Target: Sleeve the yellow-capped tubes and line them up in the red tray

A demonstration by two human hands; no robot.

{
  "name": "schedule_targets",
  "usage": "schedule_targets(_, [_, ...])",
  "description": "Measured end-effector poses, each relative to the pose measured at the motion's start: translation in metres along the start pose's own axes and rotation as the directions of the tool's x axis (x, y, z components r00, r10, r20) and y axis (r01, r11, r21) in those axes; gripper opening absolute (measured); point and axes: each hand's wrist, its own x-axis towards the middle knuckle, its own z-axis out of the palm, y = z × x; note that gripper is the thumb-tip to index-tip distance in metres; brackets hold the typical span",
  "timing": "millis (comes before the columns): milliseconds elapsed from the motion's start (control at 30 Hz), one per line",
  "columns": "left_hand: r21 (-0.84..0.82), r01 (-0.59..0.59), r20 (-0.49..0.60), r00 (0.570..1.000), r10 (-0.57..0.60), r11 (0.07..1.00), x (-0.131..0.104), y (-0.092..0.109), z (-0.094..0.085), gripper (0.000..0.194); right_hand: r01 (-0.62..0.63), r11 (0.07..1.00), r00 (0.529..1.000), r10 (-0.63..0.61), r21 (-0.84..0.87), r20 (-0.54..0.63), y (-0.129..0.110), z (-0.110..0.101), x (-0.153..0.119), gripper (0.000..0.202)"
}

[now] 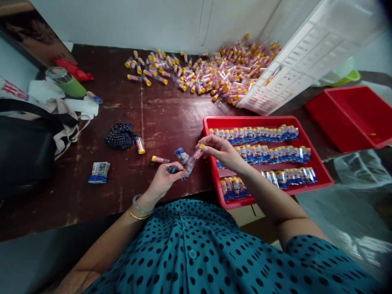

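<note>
My right hand (219, 150) pinches the yellow-capped end of a clear tube (196, 155). The tube's lower end meets a small printed plastic bag (189, 167); how far it sits inside I cannot tell. My left hand (167, 177) is closed on that bag with thumb and fingers. Just behind lies another blue printed bag (181, 155), partly overlapped by the held one. Beside my left fingers a yellow-capped tube (159, 159) rests on the table, and a second tube (140, 145) lies farther left.
A red tray (263, 120) at right holds rows of bagged tubes. A large heap of tubes (214, 73) lies at the back, next to a tilted white basket (294, 65). Left are a dark checked cloth (120, 135), a bag stack (99, 172), a green bottle (69, 83) and a black bag (27, 151).
</note>
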Motion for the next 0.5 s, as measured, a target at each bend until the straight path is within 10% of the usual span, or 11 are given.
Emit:
schedule_targets(300, [0.045, 0.047, 0.054, 0.997, -0.049, 0.998, -0.001, -0.001, 0.005, 0.016, 0.029, 0.999, 1.000, -0.029, -0.017, 0.008, 0.012, 0.004, -0.010, 0.027])
schedule_targets(500, [-0.183, 0.219, 0.059, 0.975, -0.212, 0.958, -0.006, -0.009, 0.022, 0.037, 0.062, 0.941, 0.983, -0.115, -0.332, -0.144, 0.029, 0.021, -0.033, 0.022])
